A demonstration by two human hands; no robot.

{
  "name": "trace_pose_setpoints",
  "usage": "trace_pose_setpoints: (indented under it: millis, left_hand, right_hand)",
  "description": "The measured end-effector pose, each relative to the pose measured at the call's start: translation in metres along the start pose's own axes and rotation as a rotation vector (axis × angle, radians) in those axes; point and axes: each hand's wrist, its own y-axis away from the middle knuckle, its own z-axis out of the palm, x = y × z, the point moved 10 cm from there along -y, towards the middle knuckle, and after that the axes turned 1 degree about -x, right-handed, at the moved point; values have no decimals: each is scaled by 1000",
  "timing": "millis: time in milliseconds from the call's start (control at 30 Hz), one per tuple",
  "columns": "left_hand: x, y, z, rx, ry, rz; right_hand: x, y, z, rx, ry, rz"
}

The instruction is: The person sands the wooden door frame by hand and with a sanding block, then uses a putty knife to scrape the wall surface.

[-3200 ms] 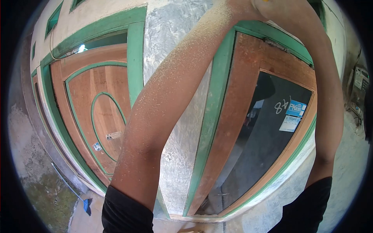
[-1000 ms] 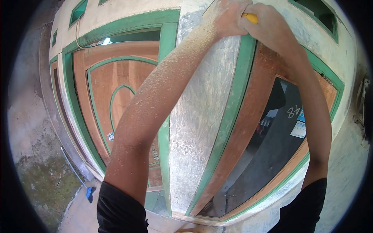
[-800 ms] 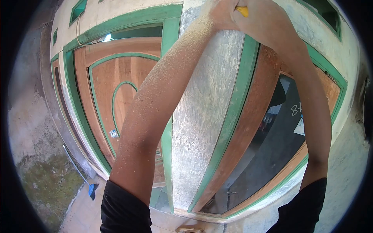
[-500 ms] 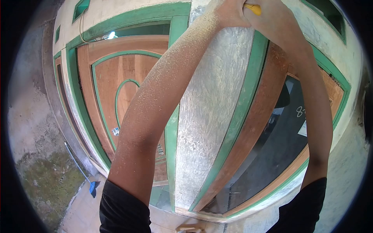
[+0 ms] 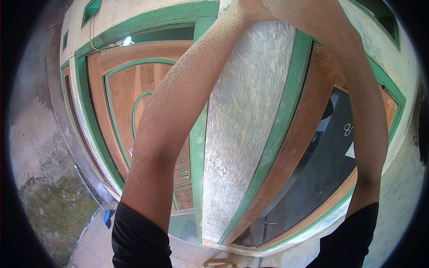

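Both my arms are raised to the top edge of the view, in front of a pale, rough wall strip (image 5: 248, 111) between two green-framed wooden openings. My left hand (image 5: 258, 10) is at the top centre, its forearm coated with fine yellowish dust. Touching or overlapping it, my right hand (image 5: 299, 13) comes in from the right. The fingers of both hands are cut off or hidden, so what they hold cannot be seen.
A wooden door (image 5: 129, 85) with green trim stands at left, and a wood-framed dark glass pane (image 5: 304, 178) at right. A blue broom (image 5: 107, 218) lies lower left. A cable (image 5: 92, 33) hangs upper left. A wooden object (image 5: 219, 263) is at the bottom.
The yellow object between my hands has gone out of sight. My left forearm has shifted slightly left, and my right forearm slightly right.
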Motion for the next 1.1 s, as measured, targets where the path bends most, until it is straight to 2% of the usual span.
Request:
trace_pose_setpoints:
  millis: [33,100,200,267,333,367,400,467,500,533,567,667,700,733,800,833,867,900,933,967,1000,1033,1067,1100]
  left_hand:
    - [-1,-1,0,0,29,-2]
    - [-2,0,-1,2,60,-2]
    - [-3,4,4,-79,-84,14]
    - [-3,4,-10,74,57,67]
    - [-5,0,-18,139,138,19]
    - [-7,1,-24,202,218,-32]
    - [-12,6,-21,200,229,-55]
    - [-12,6,-12,94,197,15]
    - [-13,9,-14,98,199,14]
    - [-11,10,-8,9,82,34]
    - [-11,12,-3,-81,-36,55]
    - [-60,16,-31,34,-201,132]
    - [-61,15,-23,-143,28,-13]
    - [-43,9,-20,-146,23,22]
    - [1,23,-24,112,-636,241]
    - [-14,20,-3,-22,-796,147]
    - [-19,11,-16,-19,-816,160]
    - [-37,2,-17,-209,-507,60]
    - [-55,8,-7,-386,-180,-58]
    - [-56,4,-20,-133,-82,-42]
    - [-49,0,-18,-132,-91,-39]
    - [-19,3,-20,-29,-486,186]
    - [0,6,-18,10,-677,302]
    - [14,13,-16,74,-870,415]
  right_hand:
    - [-1,-2,-5,6,2,0]
    - [-1,-5,2,-143,-50,17]
    - [-1,-4,16,-183,41,18]
    - [1,-17,7,-189,-25,72]
    - [2,-17,10,-237,-111,125]
    - [-11,-20,0,-112,-54,-37]
    - [-12,-18,2,-95,-52,-63]
    - [-14,-15,6,-60,-46,-116]
    - [-9,-5,10,-89,-80,-30]
    - [-3,-1,15,-105,-110,51]
    - [-2,-5,23,-93,-105,48]
    - [-5,-12,33,-2,-190,29]
    - [-15,-18,28,-23,-176,-14]
    - [-18,-21,27,-88,-167,-25]
    - [-24,-16,24,-158,-161,-34]
    - [-25,-10,27,-224,-94,-6]
    - [-24,-12,30,-246,-65,3]
    - [-24,-14,33,-269,-36,12]
    - [-15,-20,30,-158,-110,75]
    - [-4,-24,23,-35,-181,142]
    - [0,-27,22,-28,-184,137]
    - [-12,-27,20,-11,-138,-18]
    - [-26,-24,18,5,-90,-169]
    - [-25,-24,18,3,-94,-165]
